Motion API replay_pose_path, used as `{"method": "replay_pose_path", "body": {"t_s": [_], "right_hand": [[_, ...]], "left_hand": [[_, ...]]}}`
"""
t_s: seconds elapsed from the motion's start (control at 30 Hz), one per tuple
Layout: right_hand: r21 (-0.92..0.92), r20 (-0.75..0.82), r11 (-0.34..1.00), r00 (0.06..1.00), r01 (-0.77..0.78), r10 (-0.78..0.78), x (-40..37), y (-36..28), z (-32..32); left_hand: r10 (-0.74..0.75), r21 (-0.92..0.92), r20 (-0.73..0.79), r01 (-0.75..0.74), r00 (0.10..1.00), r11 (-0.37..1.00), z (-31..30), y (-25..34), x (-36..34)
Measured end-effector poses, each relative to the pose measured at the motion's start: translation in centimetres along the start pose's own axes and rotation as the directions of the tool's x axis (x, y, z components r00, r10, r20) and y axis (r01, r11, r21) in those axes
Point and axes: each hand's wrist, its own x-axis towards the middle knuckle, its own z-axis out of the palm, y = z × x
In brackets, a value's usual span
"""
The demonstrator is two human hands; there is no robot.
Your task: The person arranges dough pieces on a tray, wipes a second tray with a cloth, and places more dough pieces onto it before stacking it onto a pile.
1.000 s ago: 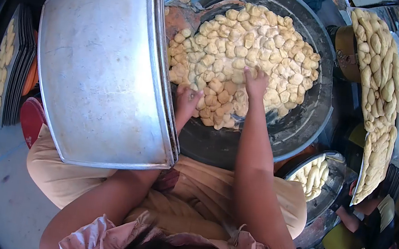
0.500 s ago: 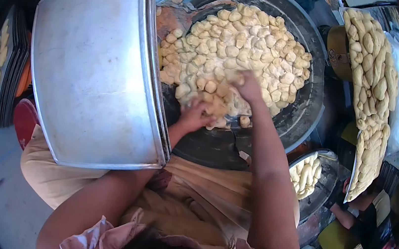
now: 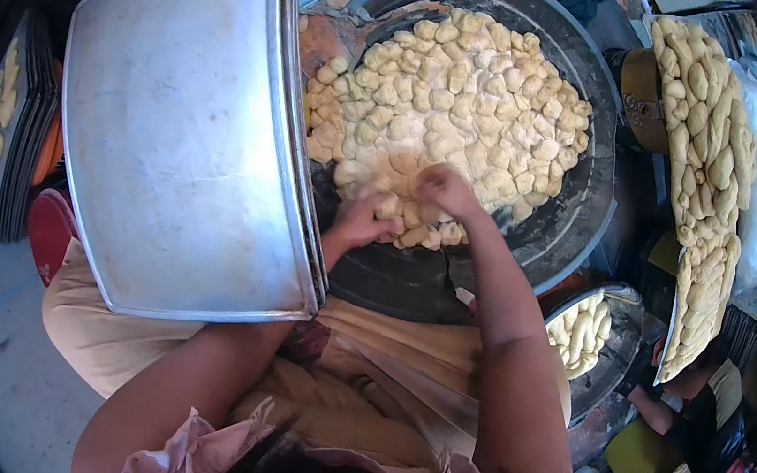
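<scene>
Many pale dough balls [image 3: 489,108], dusted with flour, are heaped in a wide black tub [image 3: 571,204] in front of me. My left hand [image 3: 364,222] is at the near left edge of the heap, its fingers curled round a dough ball. Just to its right, my right hand [image 3: 445,191] is over the near part of the heap with its fingers folded in. Motion blur hides what is inside it. Several dough balls lie close together between and below the two hands.
A stack of large metal trays [image 3: 175,126] stands close on the left, over my left forearm. Twisted dough [image 3: 707,135] lies on trays at the right. A smaller pan [image 3: 614,360] holds dough strips. Another person's arm [image 3: 655,412] shows at lower right.
My right hand has come down and slightly left, toward my left hand. Dough balls at the near edge have shifted and sit closer together. My left hand has barely moved, its fingers more curled.
</scene>
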Motion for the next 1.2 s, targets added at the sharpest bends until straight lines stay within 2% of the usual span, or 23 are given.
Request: {"method": "replay_pose_path", "body": {"t_s": [0.03, 0.07, 0.17, 0.2, 0.23, 0.3, 0.33, 0.37, 0.43, 0.5, 0.53, 0.57, 0.6, 0.67, 0.7, 0.77, 0.87, 0.9, 0.93, 1.03, 1.07, 1.17, 1.2], "right_hand": [[-0.323, -0.477, 0.941, 0.876, -0.098, -0.072, -1.0, 0.3, -0.5], [-0.349, -0.638, 0.862, 0.767, -0.366, 0.067, -1.9, 0.5, -0.4], [-0.315, -0.709, 0.820, 0.693, -0.478, 0.132, 0.2, 4.9, 8.2], [-0.232, -0.713, 0.851, 0.678, -0.471, 0.181, 1.9, 6.8, 11.1], [-0.083, -0.697, 0.856, 0.644, -0.511, 0.316, 0.7, 1.3, 12.7], [-0.301, -0.504, 0.877, 0.843, -0.375, 0.187, -2.0, -4.2, 13.4], [-0.331, -0.421, 0.904, 0.900, -0.271, 0.115, -2.6, -4.9, 13.5], [-0.177, -0.454, 0.965, 0.886, -0.192, 0.093, -2.3, -4.0, 12.7], [0.132, -0.522, 0.991, 0.851, 0.015, 0.057, -0.8, -1.1, 9.8], [0.092, -0.771, 0.975, 0.605, -0.203, 0.199, -1.4, 2.0, 5.4], [0.164, -0.796, 0.873, 0.462, -0.459, 0.392, -2.6, 1.7, 3.9], [0.243, -0.797, 0.696, 0.270, -0.676, 0.540, -3.8, 0.9, 3.4], [0.304, -0.756, 0.647, 0.237, -0.699, 0.611, -2.3, 3.3, 4.7], [0.424, -0.655, 0.522, 0.147, -0.740, 0.741, 1.6, 10.2, 8.6], [0.319, -0.716, 0.637, 0.262, -0.701, 0.647, 2.3, 9.0, 10.7], [0.178, -0.738, 0.762, 0.428, -0.623, 0.522, 2.2, 2.3, 14.2], [0.036, -0.658, 0.860, 0.636, -0.509, 0.404, -1.3, -5.6, 14.9], [-0.018, -0.617, 0.892, 0.707, -0.451, 0.345, -1.7, -6.0, 15.0], [0.106, -0.703, 0.972, 0.676, -0.208, 0.222, -1.0, -3.2, 14.9], [0.111, -0.725, 0.841, 0.536, -0.529, 0.433, -2.5, -1.2, 11.1], [0.297, -0.609, 0.800, 0.541, -0.521, 0.579, -2.1, 0.3, 10.9], [0.173, -0.549, 0.851, 0.669, -0.495, 0.501, -0.3, 0.4, 14.6], [0.192, -0.511, 0.846, 0.685, -0.498, 0.519, -0.6, -1.6, 15.4]], "left_hand": [[0.046, -0.196, 0.104, -0.025, 0.994, 0.980, -0.5, 1.1, -0.4], [0.111, -0.385, 0.193, -0.029, 0.975, 0.923, -1.4, 1.9, -0.3], [-0.259, -0.625, 0.054, 0.235, 0.964, 0.745, -1.8, -0.3, -0.2], [-0.385, -0.423, -0.139, 0.297, 0.913, 0.856, -3.3, 0.8, 0.2], [-0.444, -0.208, -0.349, 0.393, 0.825, 0.896, -4.9, 1.9, 0.8], [-0.378, -0.126, -0.539, 0.371, 0.753, 0.920, -0.8, -4.4, 1.7], [-0.328, -0.093, -0.305, 0.314, 0.894, 0.945, 0.0, -7.6, 2.3], [-0.453, -0.220, -0.306, 0.401, 0.837, 0.890, 0.3, -4.8, 2.6], [-0.411, -0.060, -0.104, 0.407, 0.906, 0.912, -1.5, 0.3, 1.3], [-0.250, -0.211, 0.007, 0.246, 0.968, 0.946, -0.9, 0.3, -0.8], [-0.078, -0.244, 0.035, 0.084, 0.996, 0.966, -1.7, 0.6, -1.5], [-0.188, -0.348, 0.020, 0.183, 0.982, 0.920, -2.0, 0.1, -1.5], [-0.296, -0.455, 0.014, 0.269, 0.955, 0.849, -1.5, -0.8, -1.2], [-0.293, -0.156, -0.325, 0.255, 0.899, 0.954, -3.5, 1.2, -1.0], [-0.262, -0.086, -0.547, 0.258, 0.795, 0.962, -1.6, -1.1, -0.2], [-0.214, -0.022, -0.328, 0.219, 0.920, 0.975, 0.2, -6.8, 1.6], [-0.432, -0.463, -0.069, 0.355, 0.899, 0.812, 2.3, -7.2, 3.0], [-0.435, -0.355, -0.057, 0.389, 0.899, 0.850, 1.4, -5.2, 2.7], [-0.442, -0.238, -0.046, 0.420, 0.896, 0.876, 0.3, -3.1, 1.7], [-0.441, -0.099, 0.209, 0.468, 0.873, 0.878, -3.7, -1.5, 2.2], [-0.421, -0.109, 0.133, 0.435, 0.897, 0.894, -3.2, -2.0, 2.0], [-0.443, 0.064, -0.065, 0.446, 0.894, 0.893, 0.0, -2.8, 1.9], [-0.467, -0.099, -0.067, 0.460, 0.881, 0.882, 0.2, -3.1, 2.5]]}}
